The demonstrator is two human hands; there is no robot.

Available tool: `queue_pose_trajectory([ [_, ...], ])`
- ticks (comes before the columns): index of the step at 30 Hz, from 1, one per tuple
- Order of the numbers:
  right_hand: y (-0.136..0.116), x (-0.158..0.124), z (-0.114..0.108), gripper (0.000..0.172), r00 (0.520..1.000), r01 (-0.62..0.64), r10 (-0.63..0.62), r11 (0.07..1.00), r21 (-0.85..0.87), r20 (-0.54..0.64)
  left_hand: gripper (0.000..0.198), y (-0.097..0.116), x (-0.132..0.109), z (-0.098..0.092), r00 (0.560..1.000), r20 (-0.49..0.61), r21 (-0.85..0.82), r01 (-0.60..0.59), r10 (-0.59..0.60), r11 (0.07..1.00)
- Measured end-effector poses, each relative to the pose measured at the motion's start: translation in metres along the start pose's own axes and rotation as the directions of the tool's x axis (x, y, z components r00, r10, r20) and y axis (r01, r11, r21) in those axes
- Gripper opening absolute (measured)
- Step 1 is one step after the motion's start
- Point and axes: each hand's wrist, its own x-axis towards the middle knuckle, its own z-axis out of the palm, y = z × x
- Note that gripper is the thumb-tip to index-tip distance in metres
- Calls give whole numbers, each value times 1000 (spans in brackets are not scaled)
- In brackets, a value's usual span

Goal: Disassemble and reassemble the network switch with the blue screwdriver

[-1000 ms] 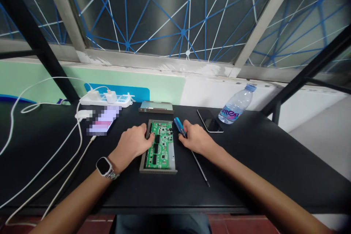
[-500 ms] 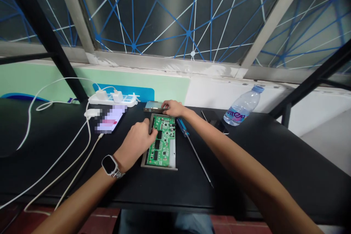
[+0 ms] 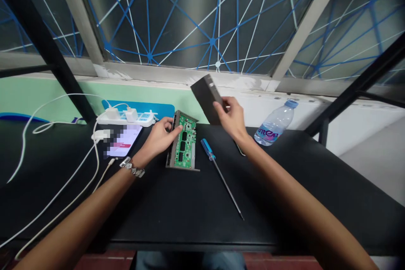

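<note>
Both hands are occupied. The left hand (image 3: 161, 133), fingers curled and partly closed, grips the edge of a grey metal chassis (image 3: 182, 166) and tips it up at 12 o'clock on the bench (image 3: 177, 228), leaving a green circuit board (image 3: 184, 141) uncovered. The right hand (image 3: 232, 116), half open, pinches a dark flat metal cover (image 3: 204, 97), raised clear of the bench at 1 o'clock from the board. The cover appears to be off the chassis; whether anything else remains fastened cannot be told. A blue-handled screwdriver (image 3: 207, 149) lies untouched at 4 o'clock from the board, its shaft pointing toward the person. A plastic water bottle (image 3: 274, 124) stands farther off at 2 o'clock.
</note>
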Motion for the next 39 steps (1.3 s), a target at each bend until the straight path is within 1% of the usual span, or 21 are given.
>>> queue_pose_trajectory([
  [2, 2, -6, -16, 34, 993, -56, 68, 992, 112, -100, 44, 0, 1, 7, 999, 4, -123, 42, -41, 992],
  [3, 3, -11, -21, 35, 986, -108, 128, 979, 175, -107, 48, -1, -1, 10, 997, 28, -201, 73, -69, 977],
  [5, 6, -27, -24, 38, 964, -234, 261, 926, 297, -57, 53, -5, -7, 14, 992, 78, -332, 124, -104, 935],
  [6, 6, -37, -23, 40, 944, -307, 329, 878, 367, 2, 54, -7, -11, 15, 989, 95, -375, 139, -111, 917],
  [7, 5, -48, -21, 41, 914, -395, 396, 812, 430, 93, 54, -9, -15, 16, 987, 109, -401, 150, -116, 904],
  [9, 0, -70, -14, 42, 819, -573, 486, 661, 485, 307, 54, -13, -20, 15, 983, 142, -429, 170, -120, 887],
  [10, -4, -80, -10, 42, 771, -637, 495, 603, 479, 401, 53, -14, -23, 14, 980, 158, -439, 180, -122, 880],
  [11, -7, -89, -5, 42, 743, -669, 483, 572, 475, 464, 53, -14, -24, 14, 977, 173, -452, 189, -123, 872],
  [12, -10, -96, -1, 42, 733, -678, 465, 560, 476, 497, 52, -14, -25, 13, 976, 182, -467, 196, -123, 862],
  [14, -15, -107, 5, 43, 753, -653, 435, 584, 481, 494, 52, -12, -26, 13, 975, 183, -497, 204, -129, 843],
  [19, -14, -115, 12, 50, 803, -580, 422, 717, 386, 422, 54, -8, -28, 15, 973, 183, -521, 216, -139, 826],
  [21, -12, -116, 13, 48, 812, -563, 408, 736, 377, 417, 54, -8, -28, 16, 974, 185, -522, 212, -133, 826],
  [24, -12, -118, 14, 43, 821, -550, 393, 740, 388, 414, 52, -9, -29, 16, 976, 181, -537, 200, -119, 819],
  [32, -18, -117, 9, 34, 819, -538, 369, 759, 367, 439, 50, -4, -31, 16, 978, 186, -557, 186, -97, 809],
  [39, -24, -117, 8, 32, 795, -558, 342, 737, 381, 501, 52, 0, -32, 15, 972, 213, -568, 209, -103, 796],
])
